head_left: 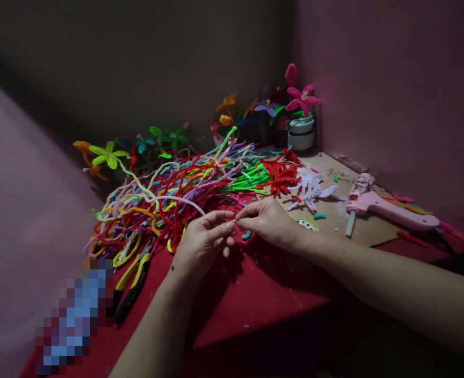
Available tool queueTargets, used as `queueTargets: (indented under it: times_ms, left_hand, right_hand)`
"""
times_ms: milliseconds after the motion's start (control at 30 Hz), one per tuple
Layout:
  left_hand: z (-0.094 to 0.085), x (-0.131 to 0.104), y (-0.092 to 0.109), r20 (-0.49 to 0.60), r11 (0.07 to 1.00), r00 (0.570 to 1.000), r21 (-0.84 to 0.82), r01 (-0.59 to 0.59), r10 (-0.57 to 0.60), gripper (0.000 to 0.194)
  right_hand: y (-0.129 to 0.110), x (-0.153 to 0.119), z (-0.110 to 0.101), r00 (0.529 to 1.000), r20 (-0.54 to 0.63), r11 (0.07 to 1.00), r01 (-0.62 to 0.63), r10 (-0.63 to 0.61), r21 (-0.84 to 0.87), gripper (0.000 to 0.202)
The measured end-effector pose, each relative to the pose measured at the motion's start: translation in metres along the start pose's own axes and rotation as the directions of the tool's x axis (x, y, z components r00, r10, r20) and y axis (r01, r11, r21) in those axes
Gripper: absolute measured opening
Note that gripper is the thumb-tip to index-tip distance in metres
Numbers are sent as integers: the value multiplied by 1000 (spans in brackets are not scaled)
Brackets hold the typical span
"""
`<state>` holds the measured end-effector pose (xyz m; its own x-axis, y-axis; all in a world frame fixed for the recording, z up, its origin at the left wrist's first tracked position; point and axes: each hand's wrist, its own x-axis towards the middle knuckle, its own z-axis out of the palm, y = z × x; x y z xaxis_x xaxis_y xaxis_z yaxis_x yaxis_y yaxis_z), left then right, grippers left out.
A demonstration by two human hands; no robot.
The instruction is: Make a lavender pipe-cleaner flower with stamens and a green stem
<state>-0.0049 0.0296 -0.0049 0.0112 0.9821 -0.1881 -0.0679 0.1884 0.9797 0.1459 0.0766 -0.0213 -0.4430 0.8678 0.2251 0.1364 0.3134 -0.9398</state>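
Note:
Over the red cloth, my left hand (206, 239) and my right hand (269, 220) meet at their fingertips. Both pinch a small piece, partly red, that is mostly hidden by the fingers. A pale pink pipe cleaner (180, 199) runs from the pile towards the back of my left hand; whether it is held cannot be made out. Behind the hands lies a large heap of colourful pipe cleaners (165, 184). Bundles of green stems (250, 178), red pieces (281, 176) and white fuzzy pieces (313, 189) lie just beyond my right hand.
Pliers with yellow and black handles (132, 283) lie on the red cloth (248, 304) at the left. A pink glue gun (393, 210) rests on cardboard (373, 231) at the right. Pipe-cleaner flowers (303, 98) and a grey-green jar (301, 134) stand behind. A blurred patch covers the lower left.

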Motion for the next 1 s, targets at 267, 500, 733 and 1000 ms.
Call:
queueTargets:
  times_ms: [267,500,733,1000]
  left_hand:
    - [5,0,0,-90,1000,996,-6,-9,9,20]
    - [10,-1,-2,-85,998,996,-54,11,-15,21]
    - [14,1,-6,-73,995,997,-92,-23,17,14]
    - [6,1,2,-17,1000,1000,-17,-19,19,16]
  right_hand:
    - [1,-5,2,992,14,985,126,-125,-119,23]
    - [-4,-6,1,992,-1,970,126,-129,-207,21]
    - [-7,-7,0,983,9,934,176,-182,-311,25]
    - [-2,-2,-1,998,45,993,53,-48,-107,23]
